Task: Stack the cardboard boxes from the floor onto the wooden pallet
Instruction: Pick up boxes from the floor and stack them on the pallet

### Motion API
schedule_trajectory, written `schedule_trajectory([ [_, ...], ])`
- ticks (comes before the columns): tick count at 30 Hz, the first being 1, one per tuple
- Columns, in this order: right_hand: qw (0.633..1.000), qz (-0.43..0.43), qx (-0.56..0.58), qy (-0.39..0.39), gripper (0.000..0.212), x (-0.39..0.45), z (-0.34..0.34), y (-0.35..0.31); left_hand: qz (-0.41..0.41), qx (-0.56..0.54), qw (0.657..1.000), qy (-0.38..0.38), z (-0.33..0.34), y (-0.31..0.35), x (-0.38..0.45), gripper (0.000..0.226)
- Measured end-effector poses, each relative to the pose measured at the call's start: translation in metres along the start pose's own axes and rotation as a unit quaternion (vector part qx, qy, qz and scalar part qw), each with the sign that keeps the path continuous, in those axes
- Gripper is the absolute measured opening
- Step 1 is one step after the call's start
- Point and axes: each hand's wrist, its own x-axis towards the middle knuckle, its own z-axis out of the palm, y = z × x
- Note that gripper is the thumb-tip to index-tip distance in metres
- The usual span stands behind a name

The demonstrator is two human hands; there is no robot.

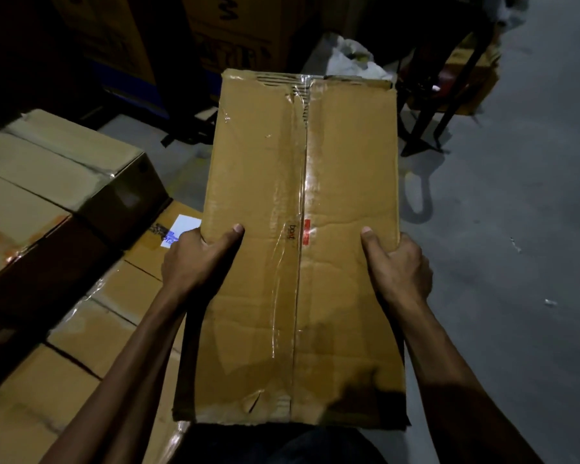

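I hold a long taped cardboard box [298, 195] in front of me, clear of the floor, its top face toward the camera. My left hand [195, 256] grips its left edge, thumb lying on the top face. My right hand [395, 262] grips the right edge the same way. Stacked cardboard boxes [81, 316] lie low on the left, one bearing a white label [181, 229]. Whatever those boxes stand on is hidden.
Taller boxes [57, 175] stand at the left, and printed cartons [235, 31] fill the dark back. A dark metal chair frame [449, 95] and a white plastic bag [352, 58] sit behind the held box. Bare grey concrete floor [516, 262] stretches to the right.
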Motion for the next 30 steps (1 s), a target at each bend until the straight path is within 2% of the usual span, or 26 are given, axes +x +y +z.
schedule_trajectory([
  [5,0.999,-0.032,-0.003,-0.029,0.071,0.073,0.016,-0.038,-0.018,-0.007,0.999,0.033,0.008,0.027,0.052,0.061],
  [8,0.997,-0.057,-0.015,-0.056,0.089,0.115,0.031,-0.061,-0.046,-0.001,0.997,0.061,0.012,0.036,0.078,0.064],
  [9,0.995,-0.068,-0.019,-0.068,0.089,0.13,0.037,-0.067,-0.056,-0.002,0.996,0.07,0.015,0.039,0.085,0.064],
  [12,0.989,-0.106,-0.017,-0.105,0.072,0.175,0.055,-0.082,-0.091,-0.006,0.99,0.105,0.028,0.042,0.104,0.061],
  [18,0.963,-0.185,-0.028,-0.195,0.058,0.265,0.09,-0.117,-0.16,-0.023,0.967,0.199,0.064,0.056,0.134,0.05],
  [20,0.952,-0.213,-0.048,-0.214,0.058,0.287,0.096,-0.129,-0.186,-0.042,0.955,0.225,0.076,0.064,0.135,0.044],
  [24,0.925,-0.261,-0.057,-0.27,0.06,0.316,0.112,-0.146,-0.244,-0.037,0.928,0.28,0.091,0.081,0.131,0.05],
  [28,0.896,-0.3,-0.074,-0.318,0.062,0.323,0.133,-0.161,-0.286,-0.042,0.906,0.31,0.095,0.08,0.122,0.046],
  [30,0.885,-0.315,-0.081,-0.335,0.066,0.319,0.144,-0.166,-0.309,-0.053,0.893,0.322,0.096,0.075,0.115,0.053],
])
